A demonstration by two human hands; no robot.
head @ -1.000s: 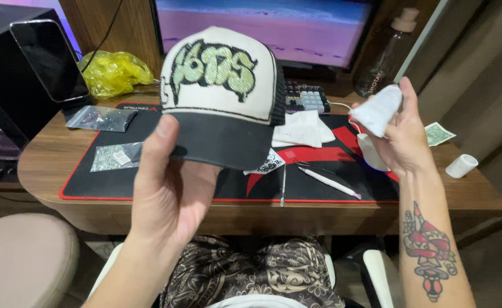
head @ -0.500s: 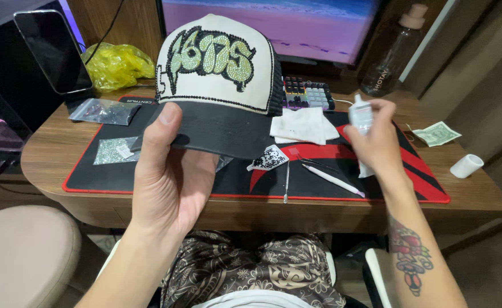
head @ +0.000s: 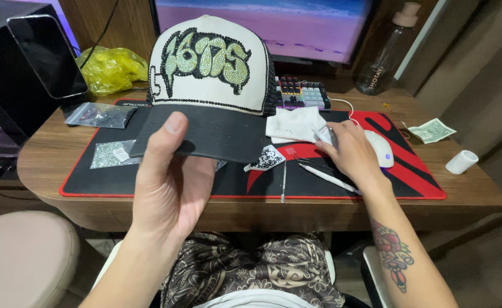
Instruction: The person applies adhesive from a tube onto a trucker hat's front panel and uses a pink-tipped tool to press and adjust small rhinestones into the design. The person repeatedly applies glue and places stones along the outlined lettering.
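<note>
Right hand (head: 351, 153) lowered onto mat; cap (head: 208, 91) brim pinched in left hand (head: 171, 182) fingers

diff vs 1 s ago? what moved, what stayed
The right hand came down from a raised position at the right to the red and black desk mat, beside the white mouse; the small white thing it held up shows now only as a bit at its fingertips. The left hand keeps its grip on the cap by the black brim, upright as before.
</note>
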